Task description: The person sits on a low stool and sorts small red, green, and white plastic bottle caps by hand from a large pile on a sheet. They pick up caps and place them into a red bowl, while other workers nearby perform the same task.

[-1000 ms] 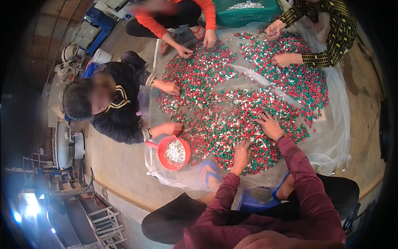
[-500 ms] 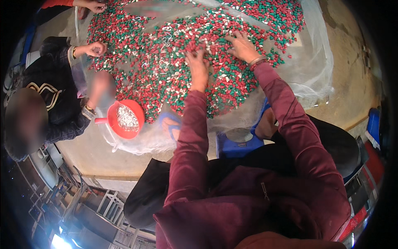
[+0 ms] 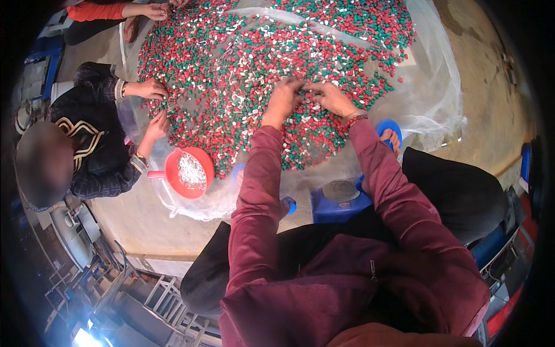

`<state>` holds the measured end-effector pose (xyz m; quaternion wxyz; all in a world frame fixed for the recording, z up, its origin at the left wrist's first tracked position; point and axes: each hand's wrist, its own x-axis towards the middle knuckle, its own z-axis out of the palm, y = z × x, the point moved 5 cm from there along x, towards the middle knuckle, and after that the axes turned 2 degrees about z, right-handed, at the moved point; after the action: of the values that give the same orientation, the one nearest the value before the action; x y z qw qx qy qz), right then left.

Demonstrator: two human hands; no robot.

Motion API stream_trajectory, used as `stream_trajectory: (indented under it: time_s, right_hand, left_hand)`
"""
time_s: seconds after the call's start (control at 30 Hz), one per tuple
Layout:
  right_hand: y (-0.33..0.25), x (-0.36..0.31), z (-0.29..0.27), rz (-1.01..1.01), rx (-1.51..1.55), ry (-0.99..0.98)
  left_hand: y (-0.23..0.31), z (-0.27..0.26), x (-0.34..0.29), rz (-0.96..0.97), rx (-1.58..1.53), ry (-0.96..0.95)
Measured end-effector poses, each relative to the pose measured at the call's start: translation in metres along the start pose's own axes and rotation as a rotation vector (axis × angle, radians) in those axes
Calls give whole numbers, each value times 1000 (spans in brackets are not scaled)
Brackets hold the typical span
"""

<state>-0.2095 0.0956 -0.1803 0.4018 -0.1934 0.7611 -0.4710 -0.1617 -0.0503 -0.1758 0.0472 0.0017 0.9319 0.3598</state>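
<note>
As my left hand (image 3: 282, 101) and right hand (image 3: 334, 98) are close together, beyond and right of the red dipper (image 3: 207, 168), I cannot tell whether either grips anything. Left fingers: curled, bunched together. Right fingers: bent toward the left ones. Small red, green and white pieces (image 3: 231, 104): one broad, loose spread, under my hands and beyond the dipper. Translucent sheet (image 3: 433, 110): beneath the pieces, reaching far right of the dipper. Thin white bits (image 3: 191, 171): heaped inside the dipper. Blue stool (image 3: 341, 209): right of the dipper. Dark-sleeved co-worker (image 3: 104, 176): left of the dipper.
</note>
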Motion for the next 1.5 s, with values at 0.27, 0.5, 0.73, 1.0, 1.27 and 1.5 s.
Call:
stream_trajectory:
  time_s: [0.27,0.5,0.73,1.0,1.27,1.5]
  right_hand:
    - [-3,-29,-45,18,162,160]
    - [-3,-27,-35,22,288,208]
    - [-28,-7,-19,-194,-41,212]
    - [-24,34,-17,-170,-958,329]
    - [-4,39,12,-188,-987,240]
    - [7,21,40,-208,-875,227]
  left_hand:
    - [-3,45,-73,28,217,-136]
    - [-21,-36,-105,-263,-83,233]
    - [-14,-70,-105,-254,-162,394]
    - [-51,-61,-170,-814,-79,575]
    - [-68,-53,-124,-692,-103,625]
    - [-48,-5,-55,-561,-529,148]
